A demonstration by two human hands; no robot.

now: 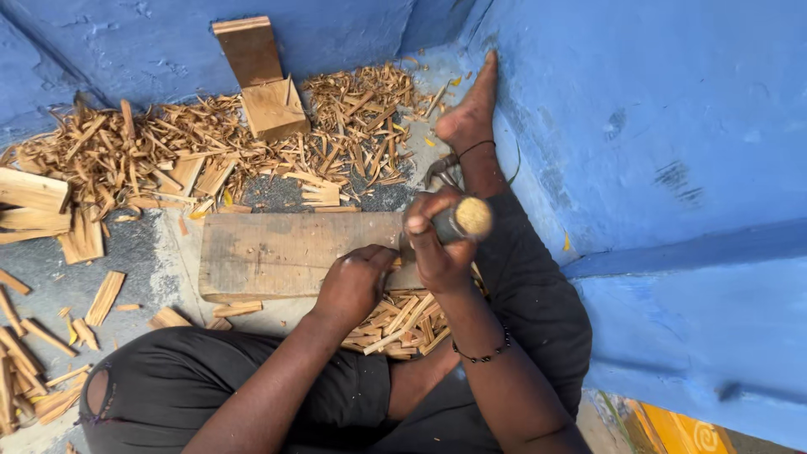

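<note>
Tool handle [467,219] in my right hand [437,248]: fingers wrapped tight round it, thumb on top, pale round butt end sticking out to the right and toward me. Its long axis runs roughly left-right, tilted down toward the plank; the working end is hidden behind my fist, so I can't tell what kind of blade it carries.

My left hand [353,284] sits just beside the right, fingers curled shut and pressed on the near right corner of the wooden plank [286,252]. It may be pinching a small piece of wood there, but the knuckles cover it.

Plank lies flat across the floor, long side left to right, over my lap edge. Pile of cut slivers [399,324] directly under both hands. Behind the plank, a wide scatter of shavings [168,151] and a small upright wooden block [265,80] against the blue wall [639,126]. My bare foot [471,109] is stretched along the wall.
</note>
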